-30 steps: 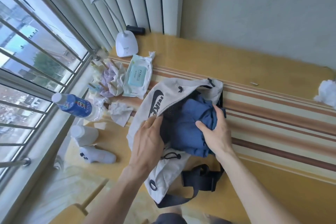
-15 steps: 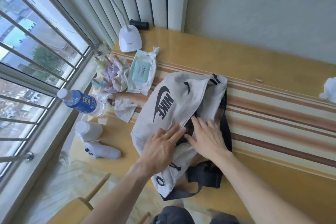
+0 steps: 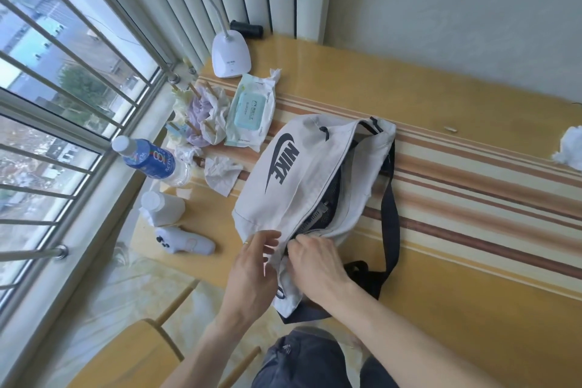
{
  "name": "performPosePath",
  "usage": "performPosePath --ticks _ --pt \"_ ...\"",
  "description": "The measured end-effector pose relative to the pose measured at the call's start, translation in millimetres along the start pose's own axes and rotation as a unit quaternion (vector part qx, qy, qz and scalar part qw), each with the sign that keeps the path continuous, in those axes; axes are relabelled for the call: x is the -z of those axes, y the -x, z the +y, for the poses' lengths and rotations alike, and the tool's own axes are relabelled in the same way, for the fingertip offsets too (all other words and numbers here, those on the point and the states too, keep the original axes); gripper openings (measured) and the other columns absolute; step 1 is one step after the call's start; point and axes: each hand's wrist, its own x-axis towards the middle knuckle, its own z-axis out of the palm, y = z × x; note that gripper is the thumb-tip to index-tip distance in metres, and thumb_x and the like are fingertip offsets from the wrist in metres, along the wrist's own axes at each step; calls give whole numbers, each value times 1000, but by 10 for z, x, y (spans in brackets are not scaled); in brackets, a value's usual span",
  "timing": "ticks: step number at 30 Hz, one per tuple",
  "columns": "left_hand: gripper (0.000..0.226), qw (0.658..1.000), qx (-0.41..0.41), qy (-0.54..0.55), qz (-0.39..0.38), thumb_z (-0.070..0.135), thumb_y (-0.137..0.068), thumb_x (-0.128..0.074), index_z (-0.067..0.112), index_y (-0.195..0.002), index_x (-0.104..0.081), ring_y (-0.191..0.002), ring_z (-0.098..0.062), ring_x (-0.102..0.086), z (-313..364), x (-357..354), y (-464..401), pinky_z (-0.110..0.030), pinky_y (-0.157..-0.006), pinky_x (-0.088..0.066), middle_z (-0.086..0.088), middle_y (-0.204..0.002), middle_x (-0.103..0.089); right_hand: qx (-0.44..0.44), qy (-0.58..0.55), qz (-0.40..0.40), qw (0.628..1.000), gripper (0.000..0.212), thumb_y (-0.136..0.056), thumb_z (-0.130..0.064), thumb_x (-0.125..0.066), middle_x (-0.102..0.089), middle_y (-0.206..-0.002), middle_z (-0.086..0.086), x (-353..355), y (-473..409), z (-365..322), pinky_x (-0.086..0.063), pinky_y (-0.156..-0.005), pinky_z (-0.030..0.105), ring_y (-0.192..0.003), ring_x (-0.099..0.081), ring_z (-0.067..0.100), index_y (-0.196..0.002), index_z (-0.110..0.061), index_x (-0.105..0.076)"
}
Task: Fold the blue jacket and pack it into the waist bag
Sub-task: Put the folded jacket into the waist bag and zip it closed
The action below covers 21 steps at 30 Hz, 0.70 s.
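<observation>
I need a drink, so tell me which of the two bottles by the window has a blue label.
The clear bottle farther from the person; the white bottle beside it is plain.

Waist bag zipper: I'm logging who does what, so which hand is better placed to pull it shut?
Probably the right hand: its fingers are pinched at the near end of the open zipper. The left hand lies on the waist bag fabric beside it, suited to bracing.

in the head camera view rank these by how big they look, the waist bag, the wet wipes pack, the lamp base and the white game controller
1. waist bag, largest by far
2. wet wipes pack
3. lamp base and game controller look alike; the lamp base sits farther off, so no ranking.
</observation>
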Motion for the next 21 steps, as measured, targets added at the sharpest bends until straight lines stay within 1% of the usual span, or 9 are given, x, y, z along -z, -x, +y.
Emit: performPosePath --ticks 3,5,9,12,14,16,18,19,21 --pt "43 994 -59 -92 -4 8 -80 -71 24 -116 -55 -87 -5 -58 15 8 58 -22 -71 -48 12 -104 -57 -1 -99 8 995 23 -94 -29 -57 -68 -81 6 189 111 31 -36 -62 35 -74 -63 27 -75 -16 -59" --pt "39 991 -62 -116 4 10 -73 -75 21 -105 -55 -75 -13 -60 62 -20 42 -29 -62 -50 9 -96 -57 7 -151 -11 988 32 -100 -35 -47 -60 -76 1 354 186 25 -34 -63 34 -71 -54 24 -72 -18 -50" --pt "22 994 -33 -95 53 9 -80 -71 22 -88 -56 -65 -15 -58 125 -60 49 -38 -59 -50 10 -80 -57 36 -130 -57 989 40 -100 -35 -48 -50 -63 -2 708 142 54 -37 -60 36 -64 -49 23 -65 -15 -48" --pt "21 994 -33 -86 59 10 -82 -73 22 -82 -55 -65 -16 -59 139 -15 79 -38 -59 -51 11 -75 -57 -13 -176 -92 980 39 -98 -37 -55 -64 -62 -5 933 -36 345 -54 -62 39 -62 -66 24 -69 -14 -67" --pt "23 994 -34 -87 52 6 -79 -72 21 -80 -54 -63 -15 -59 152 16 72 -38 -58 -51 12 -73 -56 -72 -235 -100 964 31 -97 -35 -61 -72 -70 -5 1055 -209 599 -58 -65 30 -64 -70 14 -77 -15 -74" --pt "23 995 -18 -82 49 6 -78 -72 21 -79 -54 -62 -14 -57 93 19 49 -37 -59 -51 13 -72 -55 -128 -264 -67 954 29 -97 -32 -63 -72 -69 -5 1151 -446 885 -53 -61 21 -60 -66 7 -75 -17 -74" --pt "23 996 -9 -76 50 9 -80 -71 23 -80 -53 -63 -12 -57 27 29 58 -38 -59 -51 13 -72 -55 -202 -299 -2 933 29 -97 -29 -63 -69 -67 -3 1232 -725 1229 -50 -63 23 -59 -62 10 -72 -17 -71" --pt "23 996 -7 -73 48 10 -80 -71 24 -80 -53 -63 -12 -56 -7 31 66 -38 -60 -52 13 -72 -55 -248 -324 42 912 29 -96 -27 -64 -68 -66 -1 1272 -859 1397 -50 -63 25 -58 -61 13 -71 -16 -71" --pt "25 997 -7 -71 42 10 -81 -72 25 -80 -53 -63 -10 -56 -47 14 80 -37 -60 -51 13 -73 -55 -344 -364 142 854 28 -94 -22 -65 -66 -61 0 1350 -1070 1725 -49 -51 20 -52 -58 13 -69 -12 -71"
